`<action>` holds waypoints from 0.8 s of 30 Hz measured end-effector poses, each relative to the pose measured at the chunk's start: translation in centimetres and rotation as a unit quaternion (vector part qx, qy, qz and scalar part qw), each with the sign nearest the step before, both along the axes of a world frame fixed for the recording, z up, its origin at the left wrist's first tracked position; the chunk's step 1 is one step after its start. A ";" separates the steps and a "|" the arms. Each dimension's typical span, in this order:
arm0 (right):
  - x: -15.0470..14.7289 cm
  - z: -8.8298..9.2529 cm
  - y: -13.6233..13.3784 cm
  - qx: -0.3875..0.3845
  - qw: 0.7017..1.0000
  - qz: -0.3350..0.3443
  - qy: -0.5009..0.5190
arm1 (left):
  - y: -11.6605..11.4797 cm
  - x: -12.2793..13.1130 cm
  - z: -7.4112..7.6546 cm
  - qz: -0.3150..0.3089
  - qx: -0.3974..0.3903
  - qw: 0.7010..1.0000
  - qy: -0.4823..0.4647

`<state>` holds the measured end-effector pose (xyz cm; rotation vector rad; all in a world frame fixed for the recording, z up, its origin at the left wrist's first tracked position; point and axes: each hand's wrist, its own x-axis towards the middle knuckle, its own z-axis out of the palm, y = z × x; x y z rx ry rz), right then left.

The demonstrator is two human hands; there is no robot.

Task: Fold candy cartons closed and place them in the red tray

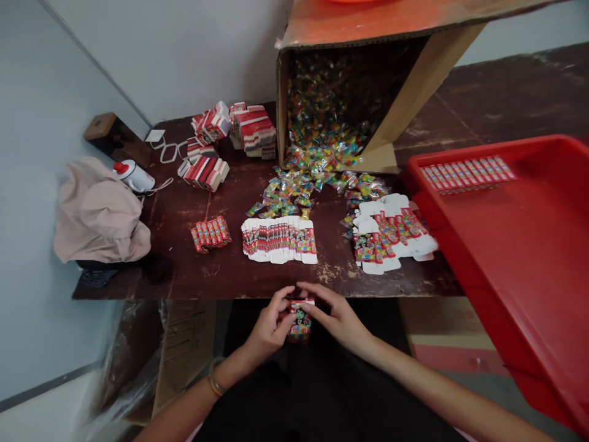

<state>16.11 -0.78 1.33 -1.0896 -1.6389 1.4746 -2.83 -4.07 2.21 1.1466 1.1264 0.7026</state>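
Just past the table's front edge, my left hand (272, 324) grips a small red printed candy box (300, 325) from its left side. My right hand (335, 316) has its thumb and fingers on the box's upper right part, at the top end. Ahead on the table lies a fanned row of flat cartons (280, 240) with white flaps. To its left stand several small red boxes (210, 234) side by side. A looser pile of flat cartons (391, 236) is on the right. Wrapped candies (317, 166) spill from a cardboard box (281, 110) at the back.
A large red tray (515, 245) at the right holds a row of small boxes (469, 174). Bundled cartons (253, 129) are stacked at the back left. A beige cloth (101, 212), a white bottle (138, 178) and a brown wooden box (117, 138) sit at the left.
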 end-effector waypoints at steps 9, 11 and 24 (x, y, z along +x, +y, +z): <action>0.0 -1.1 -0.6 0.074 0.996 0.054 0.002 | -0.3 0.0 -1.0 0.016 -0.032 0.999 -0.026; -0.5 -1.1 -1.1 -0.010 0.998 0.034 0.058 | 0.3 -0.1 -0.5 0.050 -0.018 0.998 -0.020; 2.3 -2.9 23.4 0.262 0.922 0.000 -0.286 | 7.5 -3.0 0.0 -0.075 -0.135 0.986 -0.069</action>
